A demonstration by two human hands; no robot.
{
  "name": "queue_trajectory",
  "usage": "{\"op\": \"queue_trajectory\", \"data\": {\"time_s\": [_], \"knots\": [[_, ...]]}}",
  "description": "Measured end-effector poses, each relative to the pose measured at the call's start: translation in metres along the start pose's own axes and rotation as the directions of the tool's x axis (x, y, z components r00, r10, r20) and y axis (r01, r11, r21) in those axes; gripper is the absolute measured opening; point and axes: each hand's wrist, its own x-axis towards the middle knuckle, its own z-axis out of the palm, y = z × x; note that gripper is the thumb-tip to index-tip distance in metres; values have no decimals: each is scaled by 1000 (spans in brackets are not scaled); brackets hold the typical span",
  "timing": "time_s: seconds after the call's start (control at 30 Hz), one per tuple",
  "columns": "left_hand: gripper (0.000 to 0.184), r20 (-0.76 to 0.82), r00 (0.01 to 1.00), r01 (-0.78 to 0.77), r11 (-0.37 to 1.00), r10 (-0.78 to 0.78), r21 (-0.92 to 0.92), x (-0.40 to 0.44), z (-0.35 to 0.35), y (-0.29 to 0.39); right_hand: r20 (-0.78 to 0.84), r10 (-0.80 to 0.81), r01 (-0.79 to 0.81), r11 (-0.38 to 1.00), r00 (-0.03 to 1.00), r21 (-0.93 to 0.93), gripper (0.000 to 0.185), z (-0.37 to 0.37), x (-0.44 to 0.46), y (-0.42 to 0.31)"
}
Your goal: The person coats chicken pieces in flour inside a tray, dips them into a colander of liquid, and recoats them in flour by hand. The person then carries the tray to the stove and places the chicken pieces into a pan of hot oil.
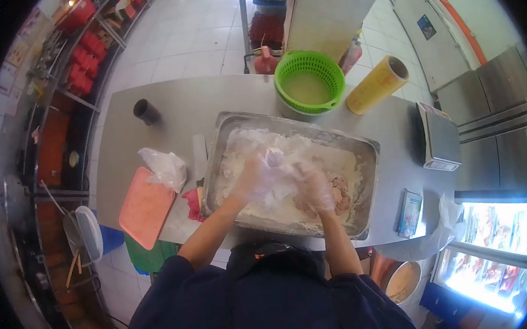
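A deep metal tray [371, 175] holds a thick bed of white flour [329, 149]. Pinkish raw meat pieces [340, 197], partly coated, lie in its right part. Both my hands wear clear plastic gloves and are blurred by motion above the flour. My left hand [253, 178] is left of the tray's middle, near a pale, flour-covered lump [273, 158]; whether it grips the lump is unclear. My right hand [314, 188] is beside the meat, fingers bent and smeared, and what it may hold cannot be made out.
On the steel table [179, 97] are a green colander [309, 79], a yellow film roll [379, 84], a dark cup [146, 111], a pink cutting board [147, 208], a plastic bag [165, 169], a scale [438, 135] and a blue box [410, 213]. A lit display fridge [496, 252] stands right.
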Motion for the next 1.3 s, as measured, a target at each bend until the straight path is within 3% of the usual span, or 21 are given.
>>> {"op": "queue_trajectory", "data": {"time_s": [0.03,0.07,0.1,0.17,0.23,0.3,0.33,0.4,0.5,0.6,0.73,0.83,0.9,0.97,1.03,1.1,1.13,1.2,1.23,1.27,1.3], "knots": [[24,-4,1000,4,1000,-4,1,0,-7,-6,-66,154,-141,975,986,169,24,-3,-4,5],[24,-53,998,-11,934,32,357,5,-18,-17,-63,148,-136,977,987,164,24,-1,-11,18],[24,-83,994,-4,747,78,665,10,-28,-30,-131,39,-56,990,991,-132,22,5,-20,35],[26,-97,993,35,654,59,756,29,-36,-94,-172,-71,-8,908,983,-420,19,6,-33,43],[29,-123,991,76,548,49,833,52,-40,-104,-236,-102,50,975,966,-215,19,-13,-29,18],[41,132,967,-21,451,-217,893,68,-42,-90,-214,-56,13,980,975,-198,20,-37,-20,-19],[41,127,969,-16,456,-213,890,70,-39,-111,-199,0,-36,984,980,-177,21,-49,-14,-38],[63,-46,950,224,573,-307,788,90,-30,-167,-241,17,-42,994,970,-100,22,-75,7,-71],[59,-26,952,194,532,-306,824,84,-25,-153,-314,80,-51,994,946,100,22,-105,51,-86],[56,-19,934,251,621,-356,743,78,-35,-113,-349,-43,37,999,936,-23,22,-126,109,-98],[49,-57,905,296,530,-421,795,80,-38,-103,-304,-102,46,981,947,-186,29,-119,186,-54],[45,36,934,157,499,-355,852,81,-38,-123,-304,-113,41,972,946,-232,31,-95,227,5],[32,-7,993,85,647,-122,758,62,-46,-78,-268,-88,31,977,960,-209,34,-85,221,11],[36,-69,989,145,733,-133,665,54,-49,-58,-331,-261,28,821,907,-571,43,-70,199,14],[41,-114,983,185,806,-146,562,45,-54,-39,-124,-127,53,877,984,-478,52,-60,150,-44],[49,-74,989,148,917,-130,370,39,-59,-16,-29,-371,347,889,928,-298,55,-24,106,-45],[49,-55,990,141,918,-129,370,37,-61,0,-15,-423,402,872,906,-279,57,-3,93,-33],[53,69,957,275,957,-282,95,33,-66,22,-14,-460,441,859,888,-262,59,17,68,-25],[53,82,958,267,958,-275,102,34,-62,3,38,-185,184,982,982,26,61,18,60,-29],[52,138,965,227,974,-222,-22,36,-56,-32,169,68,-115,950,983,289,62,17,55,-32],[52,160,968,208,975,-193,-82,33,-54,-41,163,64,-110,951,985,291,62,14,50,-32]]}}
